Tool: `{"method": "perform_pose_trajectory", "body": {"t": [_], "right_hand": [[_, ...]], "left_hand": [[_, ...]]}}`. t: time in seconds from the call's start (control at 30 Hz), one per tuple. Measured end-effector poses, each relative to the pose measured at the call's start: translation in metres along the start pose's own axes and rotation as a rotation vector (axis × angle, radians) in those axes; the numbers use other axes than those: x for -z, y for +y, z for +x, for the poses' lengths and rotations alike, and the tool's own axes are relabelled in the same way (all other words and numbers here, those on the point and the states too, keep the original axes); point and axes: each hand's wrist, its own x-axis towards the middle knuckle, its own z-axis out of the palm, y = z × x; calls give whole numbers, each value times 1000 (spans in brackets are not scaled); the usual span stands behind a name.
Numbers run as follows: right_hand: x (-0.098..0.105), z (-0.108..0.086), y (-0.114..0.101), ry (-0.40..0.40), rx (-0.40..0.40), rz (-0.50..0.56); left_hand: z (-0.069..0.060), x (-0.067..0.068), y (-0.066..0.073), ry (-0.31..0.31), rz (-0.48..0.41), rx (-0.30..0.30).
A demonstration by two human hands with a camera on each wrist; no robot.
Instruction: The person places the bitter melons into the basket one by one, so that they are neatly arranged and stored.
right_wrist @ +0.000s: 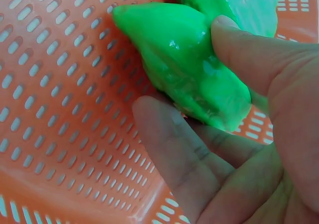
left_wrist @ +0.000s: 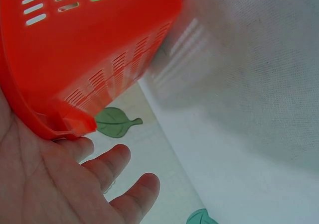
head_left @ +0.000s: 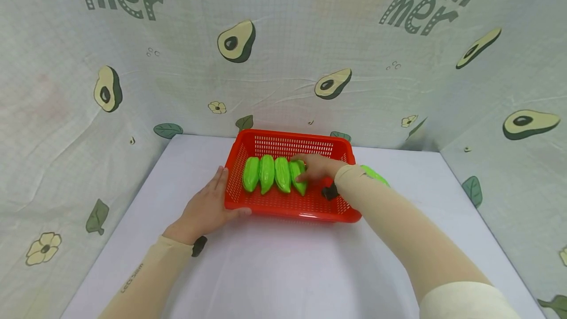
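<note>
A row of several green bitter melons (head_left: 267, 174) lies in the left half of a red plastic basket (head_left: 292, 214). My right hand (head_left: 315, 167) reaches in and holds the rightmost melon (right_wrist: 184, 59) of that row. In the right wrist view the thumb presses on its upper side, and the other fingers lie under and beside it. My left hand (head_left: 205, 213) rests against the basket's front left corner. Its fingers (left_wrist: 137, 196) stretch along the outside of the left wall, with the rim against the hand, and its thumb lies along the front rim.
Another green bitter melon (head_left: 374, 175) lies on the white table (head_left: 274, 270) just right of the basket, partly hidden by my right forearm. Cloth printed with avocados (head_left: 236, 42) hangs behind the table and at both sides.
</note>
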Motion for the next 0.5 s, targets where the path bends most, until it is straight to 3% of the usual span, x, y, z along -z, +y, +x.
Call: {"method": "perform_pose_trajectory", "body": {"t": [0.5], "right_hand": [[5, -2, 0, -10, 14, -40]], "left_hand": [[1, -3, -2, -10, -2, 9]]}}
